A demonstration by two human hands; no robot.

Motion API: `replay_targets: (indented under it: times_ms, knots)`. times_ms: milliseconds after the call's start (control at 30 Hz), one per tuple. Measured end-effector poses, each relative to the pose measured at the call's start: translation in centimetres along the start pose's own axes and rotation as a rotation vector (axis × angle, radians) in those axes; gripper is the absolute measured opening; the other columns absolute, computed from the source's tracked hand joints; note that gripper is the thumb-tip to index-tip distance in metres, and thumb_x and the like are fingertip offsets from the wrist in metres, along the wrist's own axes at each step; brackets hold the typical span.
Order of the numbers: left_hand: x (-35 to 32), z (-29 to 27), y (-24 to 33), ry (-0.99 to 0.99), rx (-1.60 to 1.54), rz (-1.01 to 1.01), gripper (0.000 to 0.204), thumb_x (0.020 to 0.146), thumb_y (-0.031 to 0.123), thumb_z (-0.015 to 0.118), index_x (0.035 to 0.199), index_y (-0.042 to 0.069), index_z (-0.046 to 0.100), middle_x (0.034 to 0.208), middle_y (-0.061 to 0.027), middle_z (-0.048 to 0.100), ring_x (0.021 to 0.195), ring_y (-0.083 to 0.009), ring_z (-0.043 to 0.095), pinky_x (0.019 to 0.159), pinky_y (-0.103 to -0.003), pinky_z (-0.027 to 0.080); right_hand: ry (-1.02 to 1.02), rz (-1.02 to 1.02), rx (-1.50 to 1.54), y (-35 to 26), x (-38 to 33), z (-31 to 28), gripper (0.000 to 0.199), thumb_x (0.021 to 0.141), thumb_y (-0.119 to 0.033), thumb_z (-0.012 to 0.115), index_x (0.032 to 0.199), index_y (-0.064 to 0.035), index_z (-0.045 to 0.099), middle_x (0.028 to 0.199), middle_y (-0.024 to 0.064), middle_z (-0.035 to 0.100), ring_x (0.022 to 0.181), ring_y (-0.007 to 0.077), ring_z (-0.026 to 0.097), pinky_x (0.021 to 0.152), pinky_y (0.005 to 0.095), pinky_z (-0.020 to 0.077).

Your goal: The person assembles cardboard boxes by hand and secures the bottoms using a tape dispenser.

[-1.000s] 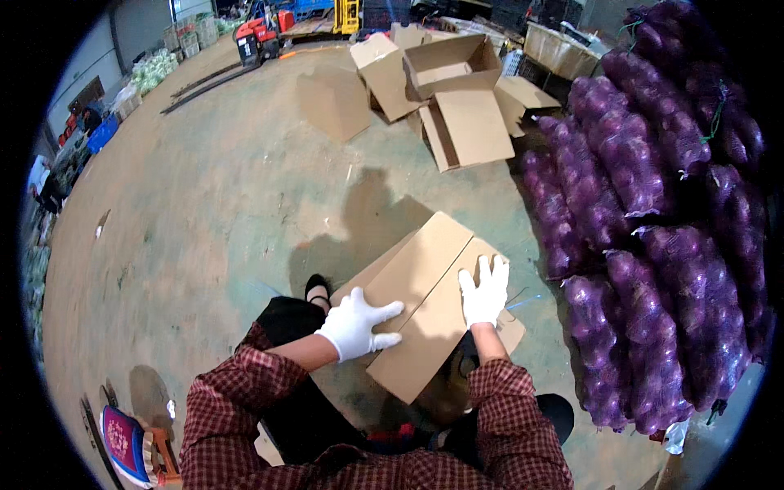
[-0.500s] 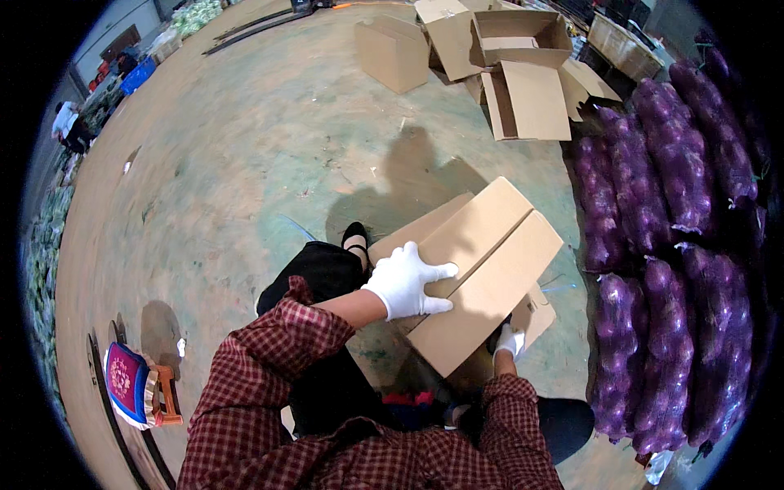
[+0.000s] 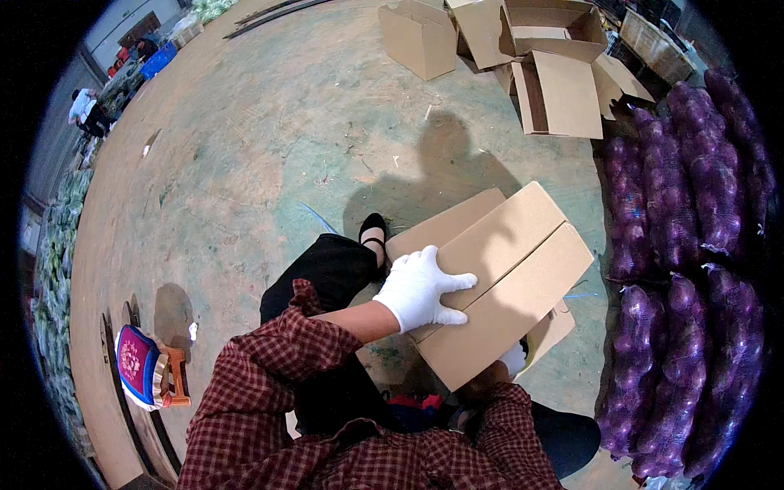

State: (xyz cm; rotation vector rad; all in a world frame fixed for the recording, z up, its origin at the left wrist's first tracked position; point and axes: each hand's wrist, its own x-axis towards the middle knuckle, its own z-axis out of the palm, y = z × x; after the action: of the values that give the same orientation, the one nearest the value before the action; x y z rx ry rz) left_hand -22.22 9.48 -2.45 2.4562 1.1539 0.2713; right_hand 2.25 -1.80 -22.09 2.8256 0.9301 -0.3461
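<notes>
A brown cardboard box (image 3: 510, 282) stands in front of me between my legs, its two top flaps folded together along a centre seam. Across the left part of its top lies my left hand (image 3: 425, 290), white-gloved, thumb and fingers spread. Low at the near right side of the box is my right hand (image 3: 513, 359), also gloved and partly hidden by the box. It appears closed around a roll of tape (image 3: 529, 351), of which only a curved yellowish edge shows. Side flaps stick out at the far left (image 3: 449, 220) and at the right (image 3: 555, 333).
Purple net sacks of round produce (image 3: 674, 359) are stacked on the right. Open cardboard boxes (image 3: 563, 94) lie at the far right. A small cushioned stool (image 3: 147, 367) stands at left beside dark rails. Another person (image 3: 88, 113) bends at the far left.
My right hand has moved inward and down, further behind the box's near side, and the yellowish edge now shows. My left hand stays on the box top. The whole view has shifted slightly.
</notes>
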Motion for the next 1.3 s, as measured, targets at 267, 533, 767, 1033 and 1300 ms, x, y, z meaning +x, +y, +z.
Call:
replay_targets:
  times_ms: [267,533,767,1033,1300]
  knots:
    - [0.7,-0.9,2.1,-0.139,-0.004,-0.156,0.059,0.061,0.053,0.067,0.114,0.034,0.054,0.107,-0.0245,0.042,0.085,-0.0395,0.054,0.073,-0.039,0.046,-0.081,0.039,0.201,-0.1,1.7,1.6,0.036,0.080,-0.033,0.051,0.098,-0.0024,0.059,0.098,0.0114,0.061,0.088,0.0281,0.058,0.075,0.0379,0.0477]
    - [-0.6,-0.1,0.6,-0.012,0.007,-0.110,0.054,0.061,0.053,0.066,0.110,0.032,0.057,0.093,-0.0219,0.047,0.082,-0.0380,0.054,0.071,-0.040,0.046,-0.310,0.168,1.197,-0.3,4.6,6.4,0.036,0.083,-0.031,0.044,0.101,-0.0027,0.058,0.100,0.0108,0.061,0.089,0.0270,0.058,0.077,0.0372,0.0476]
    - [-0.1,-0.4,2.1,-0.064,0.003,-0.106,0.055,0.063,0.057,0.062,0.113,0.036,0.055,0.098,-0.0210,0.046,0.083,-0.0376,0.054,0.071,-0.042,0.045,-0.450,0.359,2.056,-0.5,6.3,3.6,0.030,0.080,-0.023,0.057,0.095,0.0026,0.058,0.091,0.0088,0.061,0.077,0.0260,0.059,0.067,0.0371,0.0488]
    - [-1.7,-1.2,6.0,-0.030,-0.004,-0.177,0.060,0.062,0.057,0.064,0.117,0.036,0.051,0.103,-0.0194,0.044,0.090,-0.0376,0.052,0.076,-0.042,0.045,-0.083,0.309,2.015,-0.7,-0.8,-6.5,0.026,0.076,-0.005,0.059,0.100,0.0032,0.053,0.094,0.0111,0.059,0.076,0.0242,0.058,0.065,0.0411,0.0496]
    - [-3.2,-1.2,7.0,0.001,-0.117,-0.222,0.061,0.062,0.060,0.063,0.116,0.036,0.052,0.100,-0.0220,0.045,0.088,-0.0399,0.052,0.077,-0.042,0.044,0.061,0.164,2.004,1.1,-4.7,-10.7,0.033,0.078,-0.006,0.058,0.108,-0.0001,0.045,0.098,0.0117,0.055,0.078,0.0234,0.056,0.071,0.0377,0.0487]
